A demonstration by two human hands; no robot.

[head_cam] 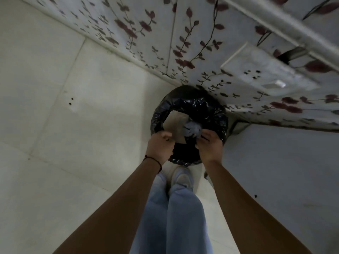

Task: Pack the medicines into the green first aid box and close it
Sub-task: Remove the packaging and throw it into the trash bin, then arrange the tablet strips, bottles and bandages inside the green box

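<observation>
Black plastic fills the middle of the view: a lined bin (189, 123) stands on the pale floor (45, 125) straight ahead of both hands, its back edge against the flowered wall (146, 33). The left hand (160, 146) is at the near-left rim, fingers curled, with a flat brown piece of card (176, 125) just beyond its thumb; whether it pinches the card or only touches it, I cannot tell. The right hand (209, 145) sits at the near-right rim, fingers bunched on something crumpled and pale (192, 130), seemingly gripping it. The hands are apart, the dark mouth of the bin between them.

The green first aid box is nowhere in view, and neither are any medicines, so the task's own things lie somewhere off-frame, away from both hands. By my reading this is rubbish disposal, likely packaging. Both hands are level with each other, so the next move turns on letting go and turning away from the bin.
</observation>
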